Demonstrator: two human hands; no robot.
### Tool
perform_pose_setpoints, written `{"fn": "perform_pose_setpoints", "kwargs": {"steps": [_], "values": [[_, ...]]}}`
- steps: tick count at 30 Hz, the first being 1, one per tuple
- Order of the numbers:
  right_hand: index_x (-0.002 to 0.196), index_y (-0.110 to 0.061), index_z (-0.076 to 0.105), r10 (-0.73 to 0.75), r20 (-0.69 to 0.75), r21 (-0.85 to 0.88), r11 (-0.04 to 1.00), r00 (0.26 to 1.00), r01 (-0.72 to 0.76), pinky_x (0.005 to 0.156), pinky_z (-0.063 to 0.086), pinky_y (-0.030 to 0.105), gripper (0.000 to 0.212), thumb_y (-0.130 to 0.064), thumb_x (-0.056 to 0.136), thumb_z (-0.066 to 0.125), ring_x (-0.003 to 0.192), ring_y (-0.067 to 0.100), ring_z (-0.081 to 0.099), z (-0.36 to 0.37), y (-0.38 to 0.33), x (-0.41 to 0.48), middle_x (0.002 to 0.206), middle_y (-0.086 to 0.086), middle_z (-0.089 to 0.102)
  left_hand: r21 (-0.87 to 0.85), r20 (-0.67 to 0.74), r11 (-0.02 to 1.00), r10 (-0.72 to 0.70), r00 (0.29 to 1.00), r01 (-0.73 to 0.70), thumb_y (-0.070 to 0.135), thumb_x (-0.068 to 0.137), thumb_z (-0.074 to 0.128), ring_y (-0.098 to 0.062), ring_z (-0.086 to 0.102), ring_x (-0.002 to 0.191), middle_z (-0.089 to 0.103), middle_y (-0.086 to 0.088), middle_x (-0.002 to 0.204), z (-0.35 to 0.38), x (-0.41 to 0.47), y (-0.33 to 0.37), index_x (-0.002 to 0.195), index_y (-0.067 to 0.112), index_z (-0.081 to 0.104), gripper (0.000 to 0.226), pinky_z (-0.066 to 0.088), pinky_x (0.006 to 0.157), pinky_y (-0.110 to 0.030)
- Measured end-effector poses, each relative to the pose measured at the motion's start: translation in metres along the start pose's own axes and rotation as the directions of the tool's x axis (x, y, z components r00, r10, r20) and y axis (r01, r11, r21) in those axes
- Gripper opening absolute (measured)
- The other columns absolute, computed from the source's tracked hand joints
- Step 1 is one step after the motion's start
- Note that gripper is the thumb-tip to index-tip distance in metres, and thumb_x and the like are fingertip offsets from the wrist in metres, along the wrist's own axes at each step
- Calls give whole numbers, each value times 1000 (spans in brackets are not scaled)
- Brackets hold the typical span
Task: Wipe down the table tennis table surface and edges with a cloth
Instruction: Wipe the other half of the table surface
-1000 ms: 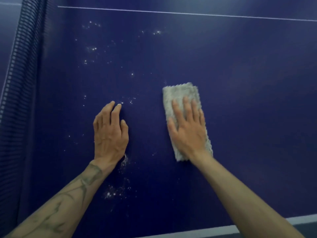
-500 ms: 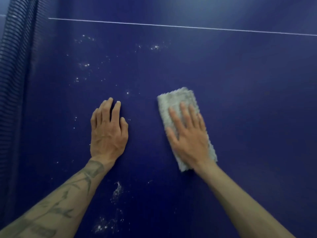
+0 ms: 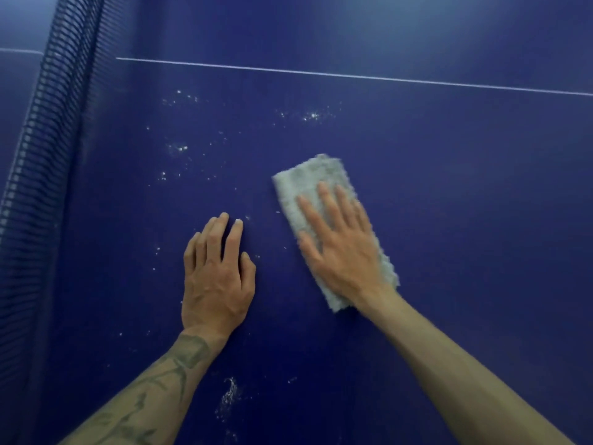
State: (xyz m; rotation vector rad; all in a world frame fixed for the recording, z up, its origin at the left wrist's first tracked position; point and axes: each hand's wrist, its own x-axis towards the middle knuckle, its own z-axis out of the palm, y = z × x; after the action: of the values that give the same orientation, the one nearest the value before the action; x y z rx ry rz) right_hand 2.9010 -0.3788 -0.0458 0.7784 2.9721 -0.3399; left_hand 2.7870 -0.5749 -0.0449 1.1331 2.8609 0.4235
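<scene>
Cloth (image 3: 316, 187): lay folded on table (image 3: 465, 220), right of centre.
Right hand (image 3: 345, 252): flat, fingers straight, pressed on cloth.
Left hand (image 3: 218, 281): flat on table, empty.
Net (image 3: 48, 155): left.

Dark blue table tennis table (image 3: 449, 220), seen from above. A black mesh net (image 3: 48, 187) stands along its nine-o'clock side, and a thin white line (image 3: 321, 73) crosses the surface at twelve o'clock. White specks (image 3: 311, 116) are scattered from ten to twelve o'clock, and a whitish smear (image 3: 229, 393) lies at six o'clock. A folded grey cloth (image 3: 308, 181) lies flat near the centre with the right hand (image 3: 343, 255) pressed flat on it. The left hand (image 3: 218, 284) rests palm down on the bare surface just beside the cloth, at its eight o'clock.
</scene>
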Motion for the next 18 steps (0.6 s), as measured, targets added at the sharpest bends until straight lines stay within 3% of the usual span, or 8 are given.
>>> {"fn": "perform_pose_setpoints", "kwargs": {"steps": [4, 7, 10, 12, 14, 16, 18], "values": [[171, -38, 10, 300, -1, 55, 952, 954, -300, 133, 2, 52, 63, -52, 112, 27, 166, 28, -4, -24, 39, 65, 180, 2, -2, 10, 8, 1000, -8, 1000, 7, 23, 103, 46, -32, 35, 151, 39, -15, 160, 3, 0, -1, 152, 6, 48, 52, 29, 125, -56], [171, -36, 6, 367, -3, 95, 926, 930, -365, 133, -2, 53, 64, -52, 112, 24, 165, 29, -9, -27, 26, 117, 180, 4, -8, 22, 8, 1000, -5, 1000, 5, 23, 103, 47, -32, 35, 151, 39, -15, 161, 4, -1, -2, 152, 6, 48, 52, 28, 125, -55], [171, -37, 9, 253, 10, 69, 965, 967, -253, 133, -1, 52, 63, -53, 112, 25, 166, 30, -7, -16, -14, 126, 180, 4, -4, 27, 5, 1000, -1, 1000, 1, 23, 103, 48, -32, 35, 152, 40, -15, 161, 7, -1, -3, 152, 6, 49, 52, 27, 126, -53], [171, -35, 13, 37, 16, 23, 999, 999, -37, 133, 2, 52, 63, -53, 112, 26, 166, 30, -3, -7, -37, 104, 180, 5, 1, 28, -2, 1000, 4, 1000, -4, 22, 102, 49, -33, 37, 151, 41, -16, 161, 7, -1, -3, 152, 6, 49, 53, 27, 127, -52], [171, -34, 20, -166, 23, -11, 986, 986, 166, 133, 7, 51, 63, -54, 112, 29, 166, 28, 2, -2, -40, 76, 180, 5, 8, 22, -13, 1000, 4, 1000, -3, 21, 101, 49, -33, 37, 151, 41, -16, 161, 8, 0, -4, 152, 6, 49, 53, 26, 127, -52], [170, -35, 22, -196, 30, -25, 980, 980, 197, 133, 9, 49, 63, -56, 111, 29, 166, 26, 5, -4, -22, 63, 180, 3, 11, 17, -17, 1000, 4, 1000, -4, 22, 102, 47, -33, 37, 151, 41, -16, 160, 8, 0, -4, 152, 6, 49, 53, 26, 127, -52], [170, -37, 20, -65, 28, -26, 998, 998, 65, 133, 6, 48, 65, -57, 108, 26, 166, 26, 4, -12, 3, 76, 180, 1, 9, 19, -11, 1000, 2, 1000, -2, 24, 102, 44, -32, 37, 151, 41, -15, 161, 10, -1, -4, 152, 7, 49, 53, 27, 127, -52]]}}
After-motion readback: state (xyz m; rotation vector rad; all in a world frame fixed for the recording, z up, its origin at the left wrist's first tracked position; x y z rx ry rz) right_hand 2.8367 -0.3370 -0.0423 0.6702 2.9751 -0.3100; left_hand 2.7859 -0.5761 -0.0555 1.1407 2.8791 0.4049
